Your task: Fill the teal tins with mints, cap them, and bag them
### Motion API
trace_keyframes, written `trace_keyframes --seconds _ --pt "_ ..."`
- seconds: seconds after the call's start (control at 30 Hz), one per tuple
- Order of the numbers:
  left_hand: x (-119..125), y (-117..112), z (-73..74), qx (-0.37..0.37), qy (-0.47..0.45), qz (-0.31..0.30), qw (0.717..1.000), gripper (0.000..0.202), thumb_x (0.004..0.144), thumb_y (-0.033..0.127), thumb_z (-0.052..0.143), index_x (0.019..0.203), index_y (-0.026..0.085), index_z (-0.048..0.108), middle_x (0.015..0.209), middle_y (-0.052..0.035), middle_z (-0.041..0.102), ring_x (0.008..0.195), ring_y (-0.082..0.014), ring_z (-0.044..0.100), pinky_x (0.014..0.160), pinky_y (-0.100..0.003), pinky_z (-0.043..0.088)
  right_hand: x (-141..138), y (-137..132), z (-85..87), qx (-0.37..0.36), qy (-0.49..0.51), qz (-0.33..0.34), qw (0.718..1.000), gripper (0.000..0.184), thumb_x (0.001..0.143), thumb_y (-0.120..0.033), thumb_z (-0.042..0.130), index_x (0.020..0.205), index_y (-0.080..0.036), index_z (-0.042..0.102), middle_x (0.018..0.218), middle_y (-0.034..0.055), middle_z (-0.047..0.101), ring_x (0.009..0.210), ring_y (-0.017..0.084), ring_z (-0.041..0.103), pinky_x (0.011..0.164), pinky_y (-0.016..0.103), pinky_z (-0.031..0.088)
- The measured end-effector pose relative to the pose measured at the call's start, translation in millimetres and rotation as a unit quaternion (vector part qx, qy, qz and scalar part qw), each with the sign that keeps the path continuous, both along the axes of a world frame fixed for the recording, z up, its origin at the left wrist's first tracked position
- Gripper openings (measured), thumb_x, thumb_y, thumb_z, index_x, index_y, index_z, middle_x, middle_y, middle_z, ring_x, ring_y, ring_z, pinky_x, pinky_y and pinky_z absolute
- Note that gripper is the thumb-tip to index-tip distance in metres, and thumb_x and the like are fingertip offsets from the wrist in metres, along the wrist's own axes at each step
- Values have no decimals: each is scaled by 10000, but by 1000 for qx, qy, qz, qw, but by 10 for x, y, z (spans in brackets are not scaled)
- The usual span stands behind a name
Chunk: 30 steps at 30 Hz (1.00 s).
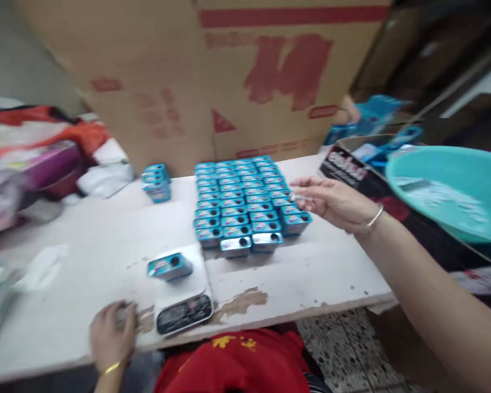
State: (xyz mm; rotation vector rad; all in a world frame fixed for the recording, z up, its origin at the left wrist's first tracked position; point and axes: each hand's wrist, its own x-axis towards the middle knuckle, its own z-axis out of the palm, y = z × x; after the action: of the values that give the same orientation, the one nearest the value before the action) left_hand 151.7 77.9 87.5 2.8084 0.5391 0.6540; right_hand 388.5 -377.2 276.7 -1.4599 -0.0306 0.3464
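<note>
My right hand (331,203) is over the right side of the rows of small blue boxes (235,210), its fingers pinched on a small white piece (298,197). Each box has a dark round hole in its top. My left hand (112,333) rests near the table's front edge, fingers bent and thumb apart, with nothing visible in it. To its right is a white kitchen scale (194,289) with a dark panel. One blue box (170,266) lies on the scale; its reading is too blurred to make out.
Another small group of blue boxes (156,183) is at the back left, by bags and cloth (45,147). A large cardboard carton (167,82) stands behind. On the right, a turquoise basin (454,158) holds white pieces above a dark box (346,166). Another person's hand (349,109) shows behind.
</note>
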Motion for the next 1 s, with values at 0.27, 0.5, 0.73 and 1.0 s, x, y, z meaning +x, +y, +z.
trace_keyframes --seconds 0.27,0.5,0.73,1.0 --pt "-239 85 -192 27 -42 31 998 323 908 447 458 977 165 601 1018 -123 606 974 -274 556 851 -394 434 -620 2016 -132 -128 4 317 940 108 796 -82 576 891 -135 580 540 -63 544 468 74 555 472 187 463" --pt "-311 73 -242 1 -53 47 998 298 914 420 481 994 166 615 1056 -112 610 978 -259 553 848 -369 427 -673 2455 -262 -329 -65 420 843 170 779 -8 537 900 -104 607 488 -62 515 416 71 526 415 160 424" --pt "-304 61 -269 -18 -55 48 997 296 917 412 486 1002 164 624 1061 -110 612 1000 -255 547 871 -370 415 -658 2573 -306 -403 -124 426 801 277 744 -38 569 998 -132 631 644 -10 620 451 80 560 421 172 417" --pt "-303 32 -271 -27 -56 54 997 284 912 406 509 997 166 634 1073 -107 620 1017 -252 553 876 -361 414 -627 2607 -355 -377 -135 394 827 141 771 -71 558 829 -124 674 505 -25 571 446 84 535 511 214 429"
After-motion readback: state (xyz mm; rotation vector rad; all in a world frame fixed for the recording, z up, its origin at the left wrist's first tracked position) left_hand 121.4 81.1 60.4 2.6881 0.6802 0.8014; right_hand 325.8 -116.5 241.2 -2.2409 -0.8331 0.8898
